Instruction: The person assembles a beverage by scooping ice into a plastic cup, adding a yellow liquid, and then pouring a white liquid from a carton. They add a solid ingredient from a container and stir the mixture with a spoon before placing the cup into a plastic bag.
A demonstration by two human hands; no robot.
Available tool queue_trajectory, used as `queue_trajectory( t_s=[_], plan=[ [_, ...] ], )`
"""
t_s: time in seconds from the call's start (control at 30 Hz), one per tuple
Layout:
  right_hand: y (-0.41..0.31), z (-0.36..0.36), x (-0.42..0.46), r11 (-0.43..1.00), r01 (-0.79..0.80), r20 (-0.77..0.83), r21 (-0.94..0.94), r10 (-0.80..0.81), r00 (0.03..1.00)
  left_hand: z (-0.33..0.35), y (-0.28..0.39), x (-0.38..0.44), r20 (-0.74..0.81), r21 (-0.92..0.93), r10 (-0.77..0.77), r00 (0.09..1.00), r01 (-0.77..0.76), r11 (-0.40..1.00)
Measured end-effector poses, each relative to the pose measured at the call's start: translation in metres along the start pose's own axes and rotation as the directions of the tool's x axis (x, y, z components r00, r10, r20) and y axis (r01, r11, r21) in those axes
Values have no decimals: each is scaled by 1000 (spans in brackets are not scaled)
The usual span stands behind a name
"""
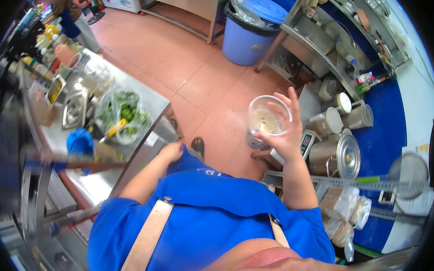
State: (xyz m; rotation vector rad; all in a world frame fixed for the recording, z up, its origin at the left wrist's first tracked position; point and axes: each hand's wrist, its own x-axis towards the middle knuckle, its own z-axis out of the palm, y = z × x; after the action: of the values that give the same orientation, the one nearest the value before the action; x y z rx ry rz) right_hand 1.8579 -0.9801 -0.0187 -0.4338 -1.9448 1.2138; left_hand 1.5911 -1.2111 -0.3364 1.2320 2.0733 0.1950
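My right hand (289,130) is wrapped around a clear plastic cup (271,118), thumb on the near side and fingers on the far side. Some pale brown, frothy liquid shows inside, and the cup is held up over the floor, to the left of a digital scale (307,141). Low at my left side, my left hand (172,152) grips the edge of my blue apron (189,162); its fingers are partly hidden. That hand is close to the corner of a steel worktable (156,104).
On the worktable lie a plastic bag of green limes and leaves (124,112), a blue container (80,142) and several bottles. A lidded steel pot (335,156) stands right. Ahead are a blue bin (247,41) and a sink (318,37). A person (70,13) works far left.
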Motion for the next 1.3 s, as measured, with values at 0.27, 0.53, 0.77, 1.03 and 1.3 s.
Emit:
queue_trajectory(
  t_s=[0.27,0.53,0.77,1.03,1.3],
  plan=[
    [93,-64,214,759,-106,-184,-642,-19,983,-220,109,270,-65,-232,321,945,-327,916],
    [247,-75,430,677,-291,-126,-676,283,951,-398,97,496,-66,-171,324,944,-330,928],
    [397,-74,681,850,-122,-34,-513,122,992,-509,9,719,-155,-203,62,986,-93,975],
    [496,-2,991,829,17,-125,-559,-105,987,-717,-87,904,-342,-365,-76,937,-57,929],
    [665,130,1153,909,-85,-394,-408,-91,915,-970,-46,1221,-420,-51,369,829,-428,902]
  ],
)
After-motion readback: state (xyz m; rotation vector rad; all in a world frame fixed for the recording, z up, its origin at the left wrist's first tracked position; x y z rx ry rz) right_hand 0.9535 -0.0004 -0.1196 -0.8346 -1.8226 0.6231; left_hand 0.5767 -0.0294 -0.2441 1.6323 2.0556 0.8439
